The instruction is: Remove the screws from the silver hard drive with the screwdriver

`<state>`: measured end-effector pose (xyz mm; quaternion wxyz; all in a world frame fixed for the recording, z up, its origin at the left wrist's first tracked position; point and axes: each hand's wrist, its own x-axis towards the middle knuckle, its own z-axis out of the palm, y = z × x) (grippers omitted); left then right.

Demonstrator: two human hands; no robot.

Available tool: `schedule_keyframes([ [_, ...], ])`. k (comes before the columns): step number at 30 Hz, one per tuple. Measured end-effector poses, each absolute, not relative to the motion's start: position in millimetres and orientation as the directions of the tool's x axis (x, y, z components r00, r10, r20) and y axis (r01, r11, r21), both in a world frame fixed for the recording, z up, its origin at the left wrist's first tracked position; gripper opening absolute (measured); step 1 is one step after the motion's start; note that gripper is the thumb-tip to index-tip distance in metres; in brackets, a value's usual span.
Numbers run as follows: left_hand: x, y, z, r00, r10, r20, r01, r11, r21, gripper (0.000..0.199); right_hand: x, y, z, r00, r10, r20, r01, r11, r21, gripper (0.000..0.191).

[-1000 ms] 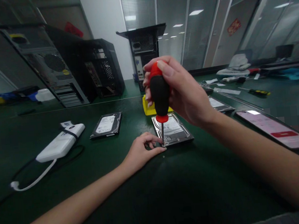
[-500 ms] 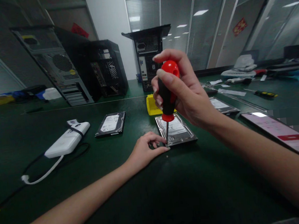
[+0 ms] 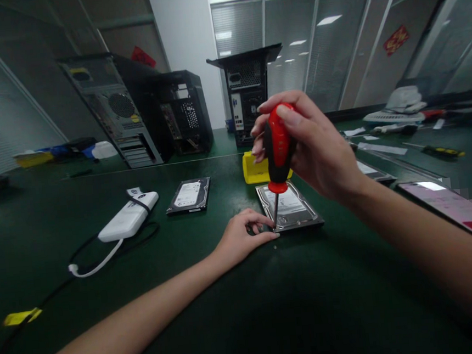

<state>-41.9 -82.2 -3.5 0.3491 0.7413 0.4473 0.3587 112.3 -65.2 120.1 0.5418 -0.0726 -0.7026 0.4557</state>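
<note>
My right hand (image 3: 320,150) grips the red and black handle of a screwdriver (image 3: 277,151), held nearly upright with the thumb high on the handle. Its metal shaft reaches down to the near left corner of a hard drive (image 3: 297,209), which lies label side up on the green table (image 3: 216,333). At that same corner, my left hand (image 3: 243,232) pinches the drive's edge between thumb and curled fingers, close beside the screwdriver tip. The tip itself is too small to make out clearly. A tiny speck lies in front of the drive.
Left of the drive are a second hard drive (image 3: 190,195) and a white power strip (image 3: 127,217) with cables. A yellow tray (image 3: 255,171) stands behind. Computer cases (image 3: 184,112) line the back. Rightward lie another drive (image 3: 370,171), a phone (image 3: 448,202) and a yellow-black screwdriver (image 3: 442,151).
The whole view has swung left, so everything appears farther right. The screwdriver handle has turned, showing more red, and my right thumb sits higher on it. My left hand stays at the drive's corner.
</note>
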Motion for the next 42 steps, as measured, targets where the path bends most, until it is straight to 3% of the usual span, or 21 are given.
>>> schedule_keyframes([
  [21, -43.7, -82.0, -2.4, 0.370, 0.903, 0.220, 0.460, -0.383, 0.801, 0.019, 107.2, -65.4, 117.3, -0.392, 0.593, 0.704, -0.407, 0.574, -0.710, 0.019],
  [26, -43.0, -80.9, -3.7, 0.362, 0.905, 0.224, 0.440, -0.378, 0.815, 0.018, 106.3, -63.2, 116.7, -0.416, 0.574, 0.705, -0.417, 0.569, -0.709, 0.028],
  [42, -41.1, -83.1, 1.0, 0.347, 0.919, 0.185, 0.455, -0.338, 0.824, 0.020, 113.1, -56.2, 118.7, -0.461, 0.536, 0.708, -0.412, 0.577, -0.705, 0.017],
])
